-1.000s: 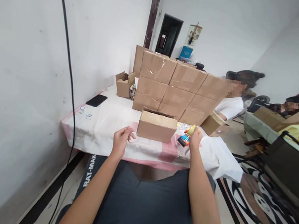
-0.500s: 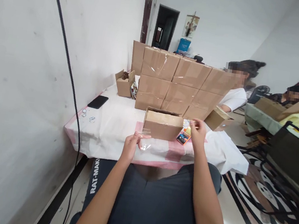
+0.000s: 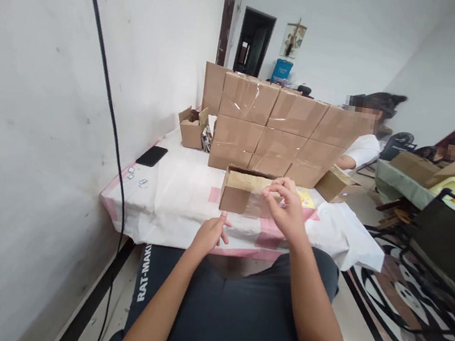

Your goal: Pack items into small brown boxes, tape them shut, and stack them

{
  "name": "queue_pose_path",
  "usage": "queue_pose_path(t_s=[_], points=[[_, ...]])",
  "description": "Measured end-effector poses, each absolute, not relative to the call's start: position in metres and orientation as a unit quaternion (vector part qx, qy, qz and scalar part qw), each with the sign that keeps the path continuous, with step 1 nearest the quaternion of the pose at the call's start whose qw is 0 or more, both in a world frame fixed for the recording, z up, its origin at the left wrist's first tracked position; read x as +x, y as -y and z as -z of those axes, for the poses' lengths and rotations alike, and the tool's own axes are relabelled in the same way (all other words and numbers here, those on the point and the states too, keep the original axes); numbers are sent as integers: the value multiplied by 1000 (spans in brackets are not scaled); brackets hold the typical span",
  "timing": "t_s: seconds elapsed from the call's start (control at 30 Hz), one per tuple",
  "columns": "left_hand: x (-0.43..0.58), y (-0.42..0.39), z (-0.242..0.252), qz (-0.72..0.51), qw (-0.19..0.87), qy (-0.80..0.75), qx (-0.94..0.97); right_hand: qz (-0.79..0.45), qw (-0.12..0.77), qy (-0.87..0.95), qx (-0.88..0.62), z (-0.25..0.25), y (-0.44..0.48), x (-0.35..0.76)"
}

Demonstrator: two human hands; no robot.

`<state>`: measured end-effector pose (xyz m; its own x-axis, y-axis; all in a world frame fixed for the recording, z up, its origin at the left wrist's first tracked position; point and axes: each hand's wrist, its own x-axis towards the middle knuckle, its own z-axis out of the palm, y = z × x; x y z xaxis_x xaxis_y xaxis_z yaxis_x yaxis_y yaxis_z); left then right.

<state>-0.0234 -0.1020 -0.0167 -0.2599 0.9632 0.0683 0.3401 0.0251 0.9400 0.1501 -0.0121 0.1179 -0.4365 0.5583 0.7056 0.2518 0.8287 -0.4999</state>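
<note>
A small open brown cardboard box stands near the front edge of a table covered in white and pink cloth. My right hand is raised in front of the box's right half. Its fingers are pinched on a strip of clear tape that shimmers across the box front. My left hand is lower, just left of the box at the table's front edge. Its fingers are loosely closed, seemingly on the strip's other end, though the tape is hard to see there.
A wall of sealed cardboard boxes fills the back of the table. An open box, a black phone and a tilted box are also there. A black cable hangs on the left wall. A person in white sits behind the boxes.
My right hand left the orange tape dispenser and came left, in front of the small box. My left hand took the tape strip's end and then dropped toward the table edge.
</note>
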Motion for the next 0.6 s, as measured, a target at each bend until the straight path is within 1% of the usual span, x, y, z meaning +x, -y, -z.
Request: queue_pose_path(t_s=[0.1,0.2,0.23,0.27,0.33,0.37,0.4,0.47,0.53,0.6], points=[[-29,87,6,-516,204,-668,496,-178,449,835,-263,-142,-6,158],[-37,55,-27,-536,89,-665,513,-208,421,838,-280,-159,-24,157],[-39,42,-39,-529,46,-656,536,-220,412,837,-285,-162,-30,156],[-41,28,-51,-500,-21,-644,579,-236,404,835,-289,-163,-35,155],[-44,1,-68,-408,-115,-621,659,-273,393,828,-292,-163,-44,155],[-45,-9,-72,-353,-133,-615,692,-296,389,823,-289,-162,-48,156],[-45,-18,-74,-306,-126,-614,717,-324,385,816,-285,-160,-51,157],[-46,-28,-69,-242,-87,-617,744,-381,373,799,-278,-158,-57,160],[-48,-30,-58,-219,-57,-618,753,-423,351,785,-284,-156,-64,160],[-51,-28,-48,-215,-40,-618,755,-436,322,784,-303,-152,-76,155]])
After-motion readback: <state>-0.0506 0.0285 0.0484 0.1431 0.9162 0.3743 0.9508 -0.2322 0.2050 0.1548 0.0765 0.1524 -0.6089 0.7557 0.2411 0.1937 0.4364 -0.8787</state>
